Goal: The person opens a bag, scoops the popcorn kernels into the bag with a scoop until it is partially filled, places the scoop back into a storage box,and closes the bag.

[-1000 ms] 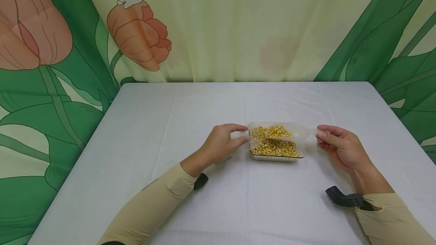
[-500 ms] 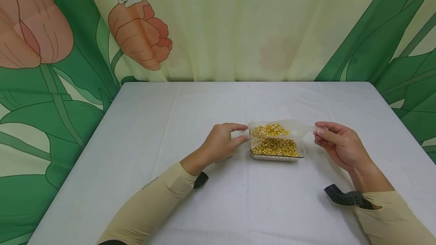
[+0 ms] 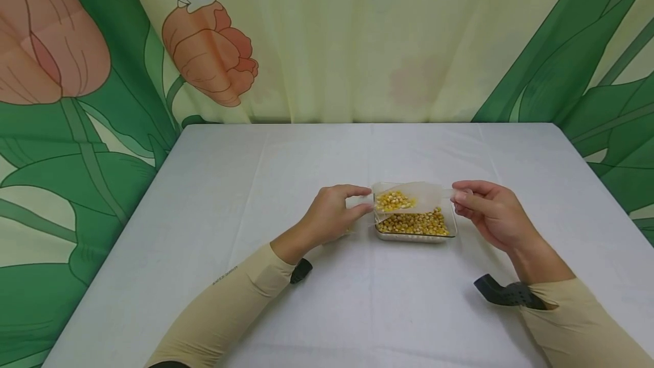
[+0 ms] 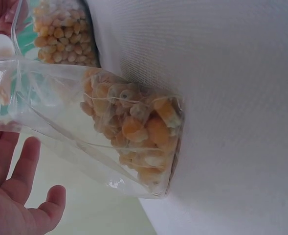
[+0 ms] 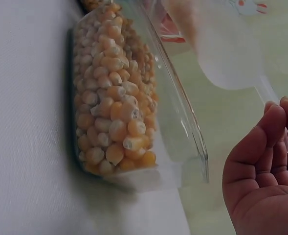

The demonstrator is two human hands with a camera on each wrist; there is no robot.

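Tulips (image 3: 56,33) and broad green leaves (image 3: 84,183) are printed on a pale, softly pleated curtain (image 3: 337,38), hung behind a table spread with faintly creased white cloth (image 3: 245,175). At left, beyond a tan sleeve (image 3: 230,311), the mouth of a clear, crinkled plastic bag (image 4: 60,105) is held by the left hand (image 3: 332,214), thumb and forefinger curved wide around it; plump corn kernels (image 4: 134,132) are gathered in its base on the cloth. Just beside it, a rectangular glass container (image 5: 183,107) is partly filled with rounded kernels. Above that, a translucent scoop (image 3: 431,196), loaded with kernels, is pointed toward the bag; whether its lip is inside cannot be told. Its slim handle is pinched between thumb and forefinger of the right hand (image 3: 493,212), the remaining fingers curled. A black band (image 3: 511,294) is worn at the right wrist.
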